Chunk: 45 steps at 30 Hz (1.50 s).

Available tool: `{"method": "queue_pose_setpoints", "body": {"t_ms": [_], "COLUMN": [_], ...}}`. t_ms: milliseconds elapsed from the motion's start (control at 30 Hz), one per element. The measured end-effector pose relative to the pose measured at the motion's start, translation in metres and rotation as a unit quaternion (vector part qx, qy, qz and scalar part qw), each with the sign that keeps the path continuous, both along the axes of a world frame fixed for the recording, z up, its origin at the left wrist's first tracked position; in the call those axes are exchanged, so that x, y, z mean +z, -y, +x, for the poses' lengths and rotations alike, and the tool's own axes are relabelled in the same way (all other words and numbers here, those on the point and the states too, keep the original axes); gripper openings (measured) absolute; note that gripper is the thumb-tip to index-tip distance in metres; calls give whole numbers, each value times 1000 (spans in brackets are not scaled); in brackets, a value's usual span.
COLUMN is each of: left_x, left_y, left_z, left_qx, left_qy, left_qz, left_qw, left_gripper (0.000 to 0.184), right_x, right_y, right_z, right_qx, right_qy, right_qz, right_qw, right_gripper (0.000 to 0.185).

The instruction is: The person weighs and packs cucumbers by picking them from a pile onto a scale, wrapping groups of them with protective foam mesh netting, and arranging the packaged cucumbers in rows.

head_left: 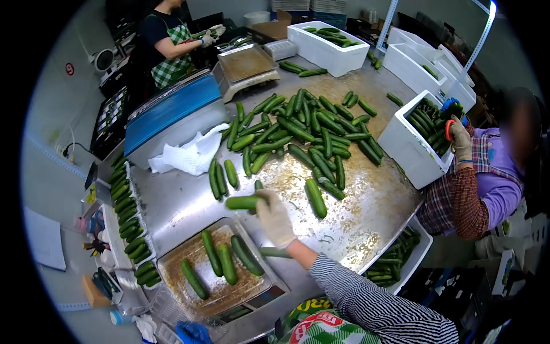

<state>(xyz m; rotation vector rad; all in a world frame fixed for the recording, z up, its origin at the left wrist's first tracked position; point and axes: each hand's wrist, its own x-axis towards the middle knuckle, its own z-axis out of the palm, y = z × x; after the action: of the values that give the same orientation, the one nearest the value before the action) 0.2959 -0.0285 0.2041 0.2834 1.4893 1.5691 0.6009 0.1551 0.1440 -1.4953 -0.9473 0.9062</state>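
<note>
Beige-gloved right hand (276,221) holds a cucumber (240,203), apparently by one end.

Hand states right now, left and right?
Left hand: out of view, can't tell.
Right hand: closed around one end of a cucumber.

No word came through clearly! Up at ten o'clock, the round red sign (70,69) on the pale grey wall (51,106) bore a mark too small to read; down near six, white characters on the red patch (312,328) of a green-and-white checked cloth apron (356,331), and yellow lettering (314,304) just above, stayed illegible.
</note>
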Motion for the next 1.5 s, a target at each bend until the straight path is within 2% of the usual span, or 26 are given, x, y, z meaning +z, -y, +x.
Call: {"method": "queue_pose_setpoints", "body": {"t_ms": [133,200,300,400,433,467,500,533,567,633,667,700,733,767,833,867,900,933,1000,1033,1100,1167,1233,1333,1433,1500], "left_x": [6,14,30,29,24,22,24,28,31,27,21,-14,-43,-21,-9,3,10,16,22,22,28,28,10,2,-1,-3], "left_y": [-25,-39,-56,-64,-61,-60,-61,-63,-65,-64,-59,-56,-42,-50,-49,-54,-57,-58,-54,-51,-45,-44,-18,-12,-5,9], "left_z": [34,58,95,112,106,105,112,121,126,115,102,62,26,55,56,58,56,54,46,42,38,36,14,11,8,1], "left_qx": [-117,-120,-126,-101,-123,-144,-135,-124,-112,-142,-150,-179,-203,-200,-58,-54,-47,-17,68,104,169,224,181,205,211,189], "left_qy": [-15,-8,-49,-78,-70,-61,-68,-75,-83,-18,14,25,33,-37,-51,-43,-71,-83,-100,-106,-114,-128,-124,-118,-121,-115], "left_qz": [29,-20,-65,-103,-90,-75,-79,-83,-85,-35,-12,-4,3,41,-6,10,18,18,20,21,13,-2,0,-12,-14,2], "left_qw": [993,993,989,986,986,985,985,986,987,989,989,983,979,978,997,998,996,996,992,989,979,966,976,972,970,975], "left_gripper": [33,34,32,30,29,28,27,27,26,22,20,25,32,36,26,24,25,25,25,24,21,20,20,20,18,21], "right_x": [-92,-100,-80,-58,-40,-50,-55,-75,-70,-154,-120,-85,-44,-23,-3,-23,-40,-24,1,6,15,35,27,14,30,7], "right_y": [11,20,16,-28,-40,-54,-66,-79,-90,-109,-92,-75,-57,-48,-27,-24,-22,-16,-5,-2,-2,1,7,-2,-59,-115], "right_z": [60,79,109,172,194,213,233,253,264,302,295,276,255,229,181,154,124,92,29,4,-34,-53,-68,-77,-55,-35], "right_qx": [-27,21,71,-113,-133,-202,-152,-148,-112,-224,-160,-99,-70,-40,150,195,215,278,330,322,338,430,474,457,441,314], "right_qy": [167,334,382,428,440,497,463,488,469,478,404,236,66,-194,-55,152,344,232,158,196,388,432,422,309,350,353], "right_qz": [12,2,66,63,-76,-81,-191,-172,-205,82,52,16,-36,-107,-96,44,195,164,101,79,143,118,206,357,263,276], "right_qw": [985,942,919,894,885,840,852,843,851,845,899,966,995,974,983,968,893,918,925,923,846,784,745,754,784,837], "right_gripper": [32,29,29,26,35,42,49,57,45,30,27,28,30,32,36,27,24,26,28,29,31,33,37,26,12,8]}}
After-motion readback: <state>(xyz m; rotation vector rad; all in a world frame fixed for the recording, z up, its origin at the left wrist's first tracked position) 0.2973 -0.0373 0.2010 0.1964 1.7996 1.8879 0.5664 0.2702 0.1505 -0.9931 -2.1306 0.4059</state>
